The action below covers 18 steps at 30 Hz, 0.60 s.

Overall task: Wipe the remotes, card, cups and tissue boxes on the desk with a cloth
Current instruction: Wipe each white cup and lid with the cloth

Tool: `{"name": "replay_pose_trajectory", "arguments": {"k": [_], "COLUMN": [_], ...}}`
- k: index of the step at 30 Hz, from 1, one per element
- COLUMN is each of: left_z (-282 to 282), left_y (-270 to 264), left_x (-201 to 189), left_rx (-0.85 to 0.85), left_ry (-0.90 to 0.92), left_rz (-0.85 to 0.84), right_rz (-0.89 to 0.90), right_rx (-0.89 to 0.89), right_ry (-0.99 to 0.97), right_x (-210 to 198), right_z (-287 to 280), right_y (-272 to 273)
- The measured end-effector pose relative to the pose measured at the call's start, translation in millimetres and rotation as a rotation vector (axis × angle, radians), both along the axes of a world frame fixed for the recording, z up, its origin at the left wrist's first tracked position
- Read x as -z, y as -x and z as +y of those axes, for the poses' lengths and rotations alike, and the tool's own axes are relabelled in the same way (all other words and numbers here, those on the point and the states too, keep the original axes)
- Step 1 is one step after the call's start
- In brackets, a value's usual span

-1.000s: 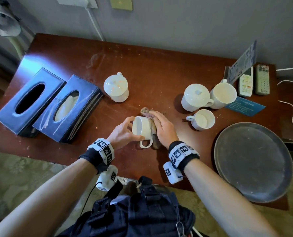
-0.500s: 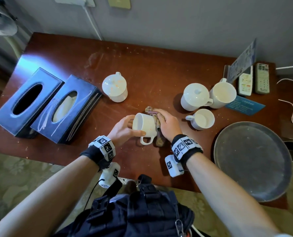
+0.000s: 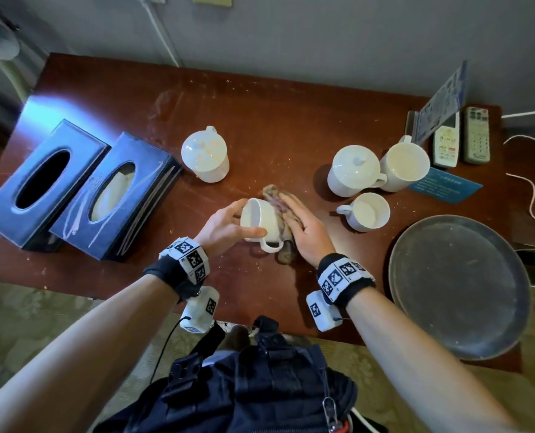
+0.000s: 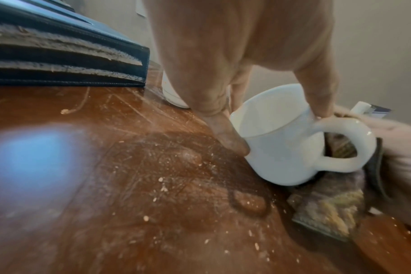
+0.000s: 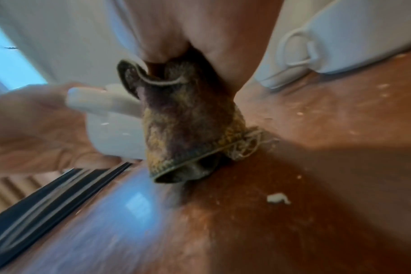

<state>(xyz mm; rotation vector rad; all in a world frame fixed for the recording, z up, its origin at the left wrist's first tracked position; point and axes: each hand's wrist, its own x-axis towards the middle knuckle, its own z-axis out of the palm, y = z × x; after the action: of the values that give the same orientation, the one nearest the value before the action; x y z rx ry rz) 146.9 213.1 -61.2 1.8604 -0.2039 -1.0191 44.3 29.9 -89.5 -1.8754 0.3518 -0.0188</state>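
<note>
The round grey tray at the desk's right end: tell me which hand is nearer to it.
Right. The right hand presses the cloth just left of the tray; the left hand is farther left, beyond the cup.

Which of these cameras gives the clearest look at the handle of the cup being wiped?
The left wrist view: the cup's handle fills the frame as a whole loop, close and sharp, with the cloth behind it. The head view shows the handle small, under the cup. The right wrist view shows it blurred, partly behind the cloth.
</note>
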Motion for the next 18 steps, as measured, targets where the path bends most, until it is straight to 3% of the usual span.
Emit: {"name": "replay_pose_trajectory", "arguments": {"k": [4,9,13,18], "left_z": [-4,1,1,5], "left_y": [-2,2,2,4], "left_x": [-3,-3,-5,1], "left_rx": [0.031,-0.046,-0.011,0.028], "left_ry": [0.004,0.046,-0.012,-0.079], "left_rz": [0.01,0.106,0.05,0.004], "right_rz": [0.008,-0.098,0.01,-0.137], "right_rx": [0.074,-0.114,0.06,-0.063], "right_ry": [-0.011,0.08,-0.046,0.116], "right_x": [-6,-7,-4,-15], "right_z": [-4,18,-2,20], "right_y": [-6,-2,-11,-18]}}
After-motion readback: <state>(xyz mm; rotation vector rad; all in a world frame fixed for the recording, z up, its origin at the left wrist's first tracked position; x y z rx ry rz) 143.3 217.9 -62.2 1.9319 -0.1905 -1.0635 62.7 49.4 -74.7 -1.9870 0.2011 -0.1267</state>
